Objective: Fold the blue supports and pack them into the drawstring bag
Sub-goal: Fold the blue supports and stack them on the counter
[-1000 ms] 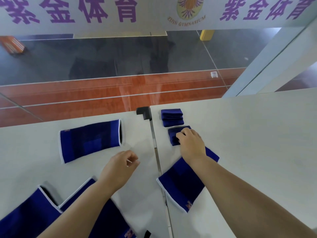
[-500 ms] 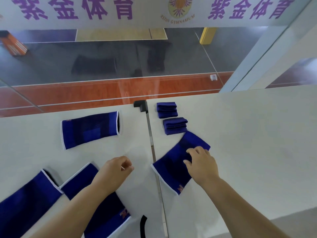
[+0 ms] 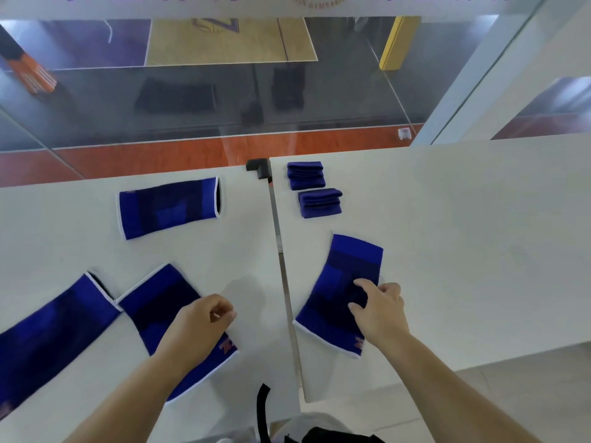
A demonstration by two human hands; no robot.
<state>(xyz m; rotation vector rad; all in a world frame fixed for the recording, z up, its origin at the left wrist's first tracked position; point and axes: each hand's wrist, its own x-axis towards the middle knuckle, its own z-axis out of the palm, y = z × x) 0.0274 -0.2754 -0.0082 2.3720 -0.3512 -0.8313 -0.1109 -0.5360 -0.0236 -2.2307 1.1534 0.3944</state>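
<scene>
Two folded blue supports (image 3: 306, 175) (image 3: 320, 203) lie at the far edge of the right white table (image 3: 463, 235). A flat blue support (image 3: 339, 289) lies nearer on that table; my right hand (image 3: 379, 306) rests on its middle, fingers bent and pressing it. Three flat blue supports lie on the left table: one far (image 3: 168, 207), one near the centre (image 3: 153, 302), one at the left edge (image 3: 48, 337). My left hand (image 3: 201, 321) hovers loosely curled over the centre one, holding nothing. A black strap (image 3: 263, 410) and dark fabric (image 3: 335, 436) show at the bottom; whether they belong to the bag is unclear.
A narrow gap (image 3: 281, 266) runs between the two tables, with a black corner guard (image 3: 259, 167) at its far end. A glass wall (image 3: 224, 91) stands right behind the tables, with a sports floor below. The right table's near edge (image 3: 479, 359) drops off.
My right hand left the second folded support at the far edge and came back onto the flat support, which turned more upright and slid nearer. My left hand hardly moved.
</scene>
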